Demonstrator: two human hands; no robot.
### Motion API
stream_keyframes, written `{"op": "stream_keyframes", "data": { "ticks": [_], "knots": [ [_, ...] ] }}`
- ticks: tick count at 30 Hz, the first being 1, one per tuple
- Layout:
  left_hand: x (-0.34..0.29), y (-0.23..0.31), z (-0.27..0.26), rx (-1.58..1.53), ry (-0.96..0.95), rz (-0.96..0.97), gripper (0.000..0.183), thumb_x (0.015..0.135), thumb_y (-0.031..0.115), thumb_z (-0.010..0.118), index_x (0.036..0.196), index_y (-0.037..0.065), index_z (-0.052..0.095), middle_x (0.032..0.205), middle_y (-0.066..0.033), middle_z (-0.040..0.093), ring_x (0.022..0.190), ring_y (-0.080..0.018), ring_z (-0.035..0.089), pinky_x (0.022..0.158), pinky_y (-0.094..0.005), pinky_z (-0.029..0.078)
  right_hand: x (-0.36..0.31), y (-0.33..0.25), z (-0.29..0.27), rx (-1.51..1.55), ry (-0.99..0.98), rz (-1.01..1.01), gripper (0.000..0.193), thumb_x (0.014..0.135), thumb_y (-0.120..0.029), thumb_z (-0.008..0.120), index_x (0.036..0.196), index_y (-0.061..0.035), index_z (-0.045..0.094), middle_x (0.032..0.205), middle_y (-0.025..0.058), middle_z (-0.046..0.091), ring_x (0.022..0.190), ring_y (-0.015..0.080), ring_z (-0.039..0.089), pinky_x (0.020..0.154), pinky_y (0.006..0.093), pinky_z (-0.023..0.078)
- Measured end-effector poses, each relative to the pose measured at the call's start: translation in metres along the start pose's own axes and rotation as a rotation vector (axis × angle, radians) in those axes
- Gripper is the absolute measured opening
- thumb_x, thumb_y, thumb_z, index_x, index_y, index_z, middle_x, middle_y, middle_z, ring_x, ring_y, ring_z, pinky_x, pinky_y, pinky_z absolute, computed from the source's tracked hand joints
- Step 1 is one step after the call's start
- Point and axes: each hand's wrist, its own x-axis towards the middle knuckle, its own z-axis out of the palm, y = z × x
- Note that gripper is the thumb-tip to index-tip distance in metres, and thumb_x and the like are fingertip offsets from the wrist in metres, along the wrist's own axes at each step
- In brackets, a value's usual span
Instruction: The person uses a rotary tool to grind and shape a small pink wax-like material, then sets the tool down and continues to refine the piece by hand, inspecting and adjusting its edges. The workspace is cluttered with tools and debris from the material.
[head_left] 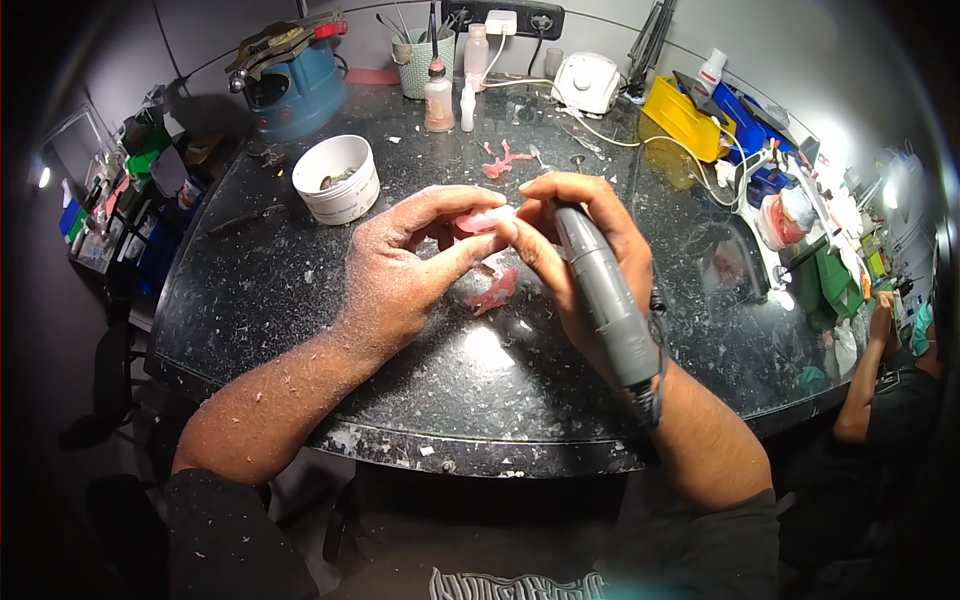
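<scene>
My left hand [395,265], dusted with pale powder, pinches a small pink and whitish piece [478,219] that looks like a denture. Its fingers and thumb hide much of the piece. My right hand [635,250] is wrapped round a thick grey rotary handpiece [605,290], with a dark cord running from its lower end. The right thumb and fingertips meet the piece at its right side; the handpiece's working tip is hidden there. Below the hands lies a pink scrap [492,292] on the black speckled table [420,400]. Beyond them rests a branching pink scrap [505,160].
A white tub [343,203] stands left of my hands. Behind are a blue machine [300,105], a tool cup [415,70], a pinkish bottle [438,105] and a white corded unit [587,83]. Yellow [685,118] and blue bins stand right. Another person's hand [881,315] shows far right.
</scene>
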Motion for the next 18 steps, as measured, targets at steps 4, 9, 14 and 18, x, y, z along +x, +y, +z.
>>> {"op": "stream_keyframes", "data": {
  "ticks": [4, 9, 14, 18],
  "knots": [
    [0.001, -0.002, 0.003, -0.078, 0.000, -0.022, 0.029, 0.086, -0.001, 0.068, 0.115, 0.000, 0.064, 0.111, -0.0075, 0.067, 0.103, -0.0136, 0.063, 0.093, -0.0284, 0.049, 0.002, 0.003, -0.002, 0.007, -0.015, -0.020, 0.028, 0.087, -0.001, 0.071, 0.112, -0.0040, 0.059, 0.097, 0.0048, 0.064, 0.092, 0.0102, 0.062, 0.083, 0.0243, 0.052],
    [0.004, -0.002, -0.002, -0.206, 0.012, -0.061, 0.022, 0.090, 0.003, 0.064, 0.112, -0.001, 0.066, 0.108, -0.0083, 0.068, 0.102, -0.0134, 0.063, 0.096, -0.0286, 0.046, 0.005, 0.005, -0.007, -0.073, -0.063, -0.094, 0.026, 0.087, 0.002, 0.067, 0.112, -0.0030, 0.059, 0.103, 0.0065, 0.064, 0.098, 0.0107, 0.062, 0.086, 0.0243, 0.050],
    [0.006, -0.006, -0.002, -0.199, 0.060, -0.011, 0.019, 0.091, 0.001, 0.062, 0.109, -0.001, 0.066, 0.107, -0.0079, 0.068, 0.102, -0.0138, 0.063, 0.095, -0.0288, 0.047, 0.014, 0.010, -0.011, -0.133, 0.064, -0.219, 0.032, 0.081, 0.005, 0.066, 0.111, -0.0030, 0.060, 0.099, 0.0087, 0.065, 0.095, 0.0154, 0.065, 0.085, 0.0271, 0.051],
    [0.003, -0.002, 0.000, -0.155, 0.020, 0.017, 0.019, 0.090, -0.003, 0.061, 0.109, -0.001, 0.066, 0.107, -0.0075, 0.066, 0.102, -0.0134, 0.063, 0.094, -0.0272, 0.048, 0.011, 0.004, -0.008, -0.176, -0.017, -0.396, 0.036, 0.077, 0.004, 0.074, 0.110, -0.0049, 0.061, 0.097, 0.0079, 0.066, 0.093, 0.0173, 0.066, 0.082, 0.0287, 0.053]
  ]
}}
